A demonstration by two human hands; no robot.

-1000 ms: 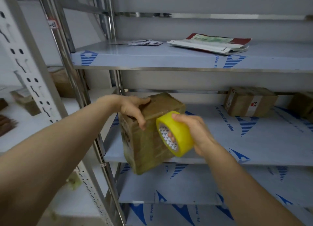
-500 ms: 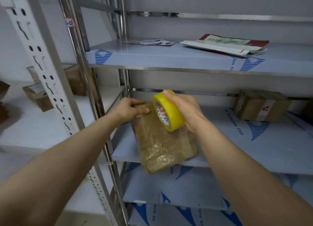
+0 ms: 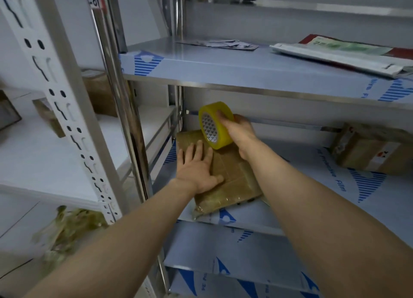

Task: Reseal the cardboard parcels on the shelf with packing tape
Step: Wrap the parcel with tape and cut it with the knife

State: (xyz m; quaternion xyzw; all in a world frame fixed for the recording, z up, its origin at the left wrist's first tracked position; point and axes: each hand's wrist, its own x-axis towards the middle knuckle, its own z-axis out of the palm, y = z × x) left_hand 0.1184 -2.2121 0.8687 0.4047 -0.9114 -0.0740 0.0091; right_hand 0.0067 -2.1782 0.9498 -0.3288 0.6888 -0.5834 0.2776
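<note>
A brown cardboard parcel [image 3: 232,181], wrapped in glossy tape, lies flat at the left end of the middle shelf [image 3: 301,199]. My left hand [image 3: 196,168] presses flat on its top with straight fingers. Above the parcel's far end, my right hand [image 3: 239,132] grips a yellow roll of packing tape [image 3: 212,124]; the roll's lower edge is close to the parcel's top. A second taped parcel [image 3: 371,150] with a white label sits at the right of the same shelf.
Steel uprights [image 3: 125,110] stand just left of the parcel. The upper shelf [image 3: 245,74] overhangs the hands and carries flat mail bags [image 3: 344,54] and papers [image 3: 219,44]. A white rack [image 3: 55,141] on the left holds more boxes. Lower shelves lie beneath.
The parcel went from tilted in my hands to lying flat on the shelf. My left hand moved from its far edge onto its top. The tape roll rose slightly behind it.
</note>
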